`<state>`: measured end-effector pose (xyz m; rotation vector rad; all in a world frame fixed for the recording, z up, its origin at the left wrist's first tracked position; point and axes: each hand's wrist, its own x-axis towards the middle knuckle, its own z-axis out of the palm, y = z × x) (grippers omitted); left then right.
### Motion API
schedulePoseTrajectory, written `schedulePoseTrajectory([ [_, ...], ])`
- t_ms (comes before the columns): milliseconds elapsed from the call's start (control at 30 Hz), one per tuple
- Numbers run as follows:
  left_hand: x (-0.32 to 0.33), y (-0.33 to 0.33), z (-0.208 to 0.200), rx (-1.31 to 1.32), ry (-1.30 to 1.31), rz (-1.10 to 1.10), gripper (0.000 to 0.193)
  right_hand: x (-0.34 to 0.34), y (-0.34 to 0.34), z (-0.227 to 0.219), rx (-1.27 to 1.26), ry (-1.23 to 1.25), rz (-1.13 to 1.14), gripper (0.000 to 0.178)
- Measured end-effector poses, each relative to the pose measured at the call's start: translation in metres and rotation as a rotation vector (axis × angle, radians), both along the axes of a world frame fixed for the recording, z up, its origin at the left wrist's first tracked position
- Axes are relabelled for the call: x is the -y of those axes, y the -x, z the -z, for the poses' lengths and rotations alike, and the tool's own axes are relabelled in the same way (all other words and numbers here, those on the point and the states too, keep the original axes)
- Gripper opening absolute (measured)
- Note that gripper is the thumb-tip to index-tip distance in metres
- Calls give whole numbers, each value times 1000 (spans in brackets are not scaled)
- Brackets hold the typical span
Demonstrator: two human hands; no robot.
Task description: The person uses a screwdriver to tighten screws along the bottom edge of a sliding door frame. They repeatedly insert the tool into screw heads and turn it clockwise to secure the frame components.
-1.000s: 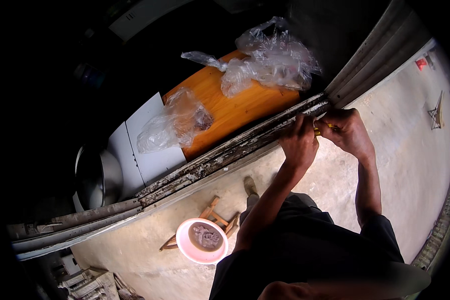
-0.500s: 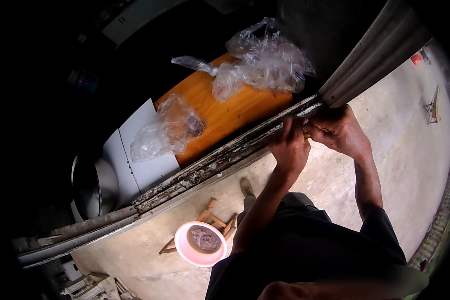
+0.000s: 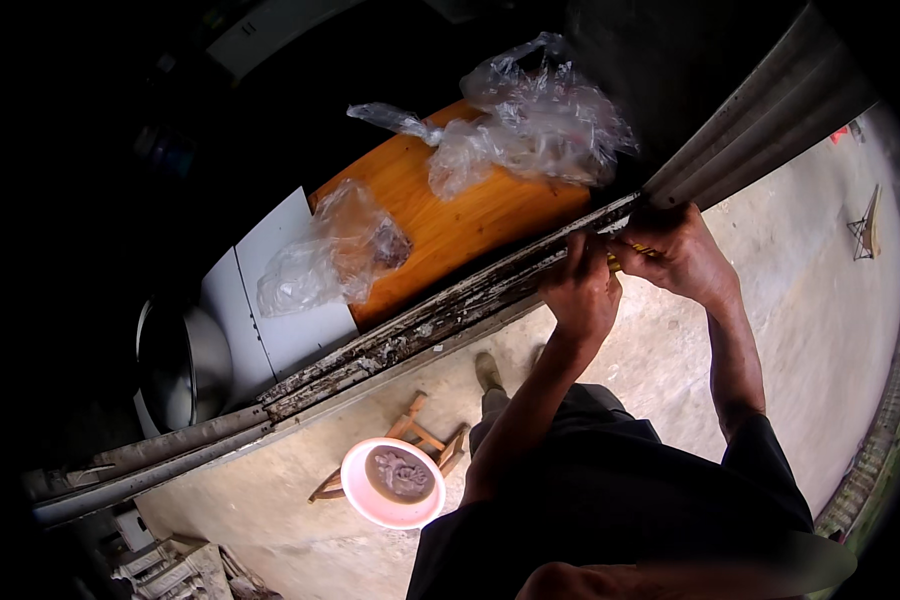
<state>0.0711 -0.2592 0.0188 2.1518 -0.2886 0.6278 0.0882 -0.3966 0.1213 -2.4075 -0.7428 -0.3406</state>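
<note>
Two bare hands meet at a worn window track (image 3: 400,345), seen from above. A small, slender yellow piece (image 3: 613,263) lies between them, showing in part in the gap between the two sets of fingertips and in part within the grasp of the right hand (image 3: 698,262). The right fingers are curled closed about it, thumb against forefinger, and hide much of its outline. The left hand (image 3: 584,298) has its fingers bent, the tips just beside the piece's left end; whether they pinch it or only rest near it cannot be told. The visible yellow parts line up roughly from left to right, so the long axis appears to run across from one hand to the other; the right hand is the nearer, being in contact, and the left end faces the left fingertips. Just beyond the right fingers rises a ribbed grey metal frame (image 3: 745,125). Beyond the track, ahead and to the left of the fingers, an orange worktop (image 3: 460,235) bears a heap of clear plastic bags (image 3: 545,130) and, nearer the left, a single crumpled bag (image 3: 305,275). Well to the left of the fingers stands a metal pot (image 3: 210,365); below and left, a pink basin (image 3: 354,482) holds dark liquid beside a wooden stool (image 3: 410,425).
</note>
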Motion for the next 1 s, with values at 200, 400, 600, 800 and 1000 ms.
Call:
schedulePoseTrajectory([
  [200, -40, 5, 8, 102, -8, -94, 12, -37, 2, 14, 137, 3, -55, 9],
  [400, 5, -5, 0, 53, -11, -6, 24, 5, 6, -7, -42, 111, 50, 11],
  [600, -25, -4, 5, 67, 2, -21, 24, -18, -1, 1, 3, 93, -13, 15],
  [800, -4, -1, 3, 17, -44, -33, 23, 2, -3, -2, -72, 66, 11, 12],
  [1000, -27, -2, 6, 158, 55, -22, 27, -24, -5, 5, 80, 9, -68, 9],
])
